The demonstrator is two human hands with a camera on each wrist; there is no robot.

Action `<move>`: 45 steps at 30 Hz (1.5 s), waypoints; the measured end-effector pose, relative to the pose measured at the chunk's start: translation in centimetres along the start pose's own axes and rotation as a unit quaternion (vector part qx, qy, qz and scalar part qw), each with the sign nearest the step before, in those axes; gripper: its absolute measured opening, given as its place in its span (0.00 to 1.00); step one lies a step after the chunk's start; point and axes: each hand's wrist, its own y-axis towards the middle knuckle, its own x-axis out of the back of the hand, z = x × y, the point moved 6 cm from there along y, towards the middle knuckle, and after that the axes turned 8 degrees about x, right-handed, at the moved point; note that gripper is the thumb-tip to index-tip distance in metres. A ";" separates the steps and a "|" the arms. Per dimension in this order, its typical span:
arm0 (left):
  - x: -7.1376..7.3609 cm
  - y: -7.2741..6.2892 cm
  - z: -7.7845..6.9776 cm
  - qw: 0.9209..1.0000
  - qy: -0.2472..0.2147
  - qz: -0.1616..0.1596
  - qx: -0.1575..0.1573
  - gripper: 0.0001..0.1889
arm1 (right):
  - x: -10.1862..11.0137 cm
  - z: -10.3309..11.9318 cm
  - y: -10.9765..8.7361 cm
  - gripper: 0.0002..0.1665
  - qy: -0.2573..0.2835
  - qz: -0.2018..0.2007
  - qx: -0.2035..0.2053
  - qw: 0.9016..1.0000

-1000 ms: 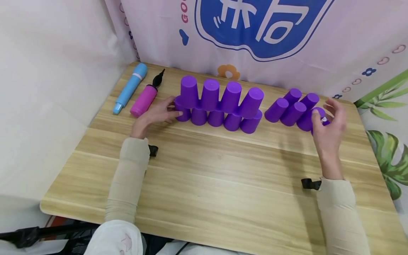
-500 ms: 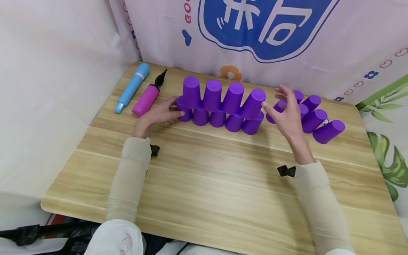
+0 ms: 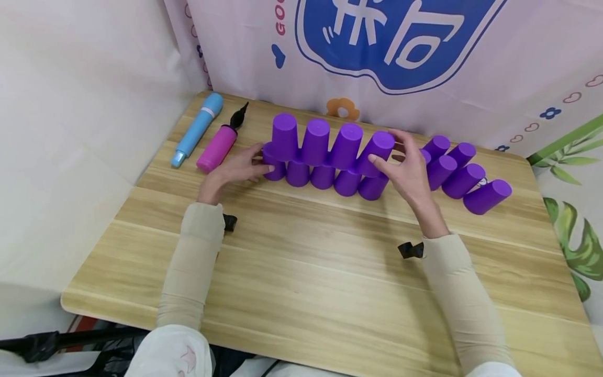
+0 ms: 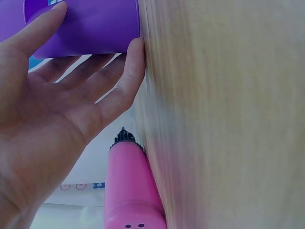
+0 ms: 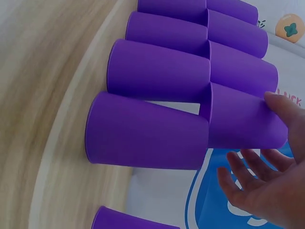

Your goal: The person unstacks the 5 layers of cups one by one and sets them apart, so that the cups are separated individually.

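Observation:
Purple cups stand upside down in two stacked rows, the upper row bridging the gaps of the lower. My left hand holds the leftmost lower cup, thumb at its front and fingers behind. In the left wrist view that cup sits between thumb and fingers. At the other end, my right hand is at the rightmost upper cup, its thumb on the front and its fingers round the far side. The right wrist view shows the thumb against this upper cup, above the end lower cup.
More upside-down purple cups stand in a group to the right, behind and beside my right hand. A pink hand pump and a blue one lie at the back left. A printed cloth hangs behind the wooden table.
My right hand has let go of a cup at the right end of the loose group and moved left to the rightmost upper cup. The left hand stays at its cup.

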 end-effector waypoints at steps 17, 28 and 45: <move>0.0 -0.1 -0.1 1.000 -0.006 0.003 -0.001 0.35 | 3.4 0.5 -1.9 0.37 0.018 -0.119 0.032 0.992; -0.1 -2.0 -2.7 0.999 -0.024 0.022 0.011 0.34 | 9.3 -0.9 -4.9 0.36 -0.045 -0.200 0.022 0.978; 0.0 0.0 -0.3 1.000 -0.008 0.007 0.005 0.35 | 14.8 -7.2 -10.2 0.36 -0.114 -0.228 -0.147 0.956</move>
